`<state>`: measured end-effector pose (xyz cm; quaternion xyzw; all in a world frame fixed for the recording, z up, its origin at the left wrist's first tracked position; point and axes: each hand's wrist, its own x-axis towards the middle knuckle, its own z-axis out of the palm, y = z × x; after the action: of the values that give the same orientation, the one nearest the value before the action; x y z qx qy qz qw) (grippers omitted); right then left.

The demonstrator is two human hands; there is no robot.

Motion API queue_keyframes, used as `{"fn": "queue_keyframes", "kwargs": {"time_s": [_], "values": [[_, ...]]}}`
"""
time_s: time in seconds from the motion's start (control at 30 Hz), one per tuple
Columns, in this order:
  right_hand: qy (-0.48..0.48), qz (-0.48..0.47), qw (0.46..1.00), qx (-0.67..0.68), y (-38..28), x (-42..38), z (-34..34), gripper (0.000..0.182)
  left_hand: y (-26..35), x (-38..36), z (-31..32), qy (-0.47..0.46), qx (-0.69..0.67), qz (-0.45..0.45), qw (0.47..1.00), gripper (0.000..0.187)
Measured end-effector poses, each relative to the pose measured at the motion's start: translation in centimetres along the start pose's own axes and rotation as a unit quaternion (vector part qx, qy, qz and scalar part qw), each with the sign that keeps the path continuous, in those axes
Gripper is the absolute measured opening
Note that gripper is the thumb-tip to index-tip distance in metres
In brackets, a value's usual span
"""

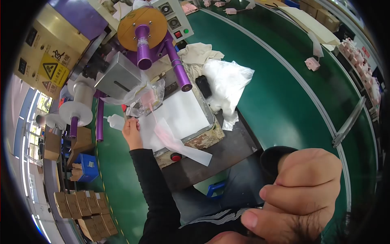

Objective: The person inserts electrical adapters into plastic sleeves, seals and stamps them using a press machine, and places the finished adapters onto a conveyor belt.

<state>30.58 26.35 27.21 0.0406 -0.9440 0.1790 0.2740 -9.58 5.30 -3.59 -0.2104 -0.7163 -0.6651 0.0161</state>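
My left hand (132,131) is closed at the left edge of the white work surface (178,116), beside a white squeeze bottle (115,121). Whatever its fingers hold is too small to make out. My right hand (302,187) is large and near the camera at the lower right, its fingers curled; its palm side is hidden. On the work surface lies a translucent strip (178,146) with a pink part under it. A pink piece (148,99) sits in clear plastic film beneath the metal block (121,76) of the machine.
A purple rod (178,67) reaches over the work surface. A red button (176,157) is on its front edge. To the right lie a white plastic bag (227,81) and a black object (203,86). Beyond runs a green conveyor (276,89) carrying a pink piece (312,64).
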Motion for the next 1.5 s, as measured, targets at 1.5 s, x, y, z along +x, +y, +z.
{"fn": "queue_keyframes", "kwargs": {"time_s": [1.5], "values": [[0.277,-0.020,0.961,0.002,0.9,-8.0,4.5,0.016,0.2,-0.1,-0.3,-0.011,-0.002,0.001,1.000,0.022]]}}
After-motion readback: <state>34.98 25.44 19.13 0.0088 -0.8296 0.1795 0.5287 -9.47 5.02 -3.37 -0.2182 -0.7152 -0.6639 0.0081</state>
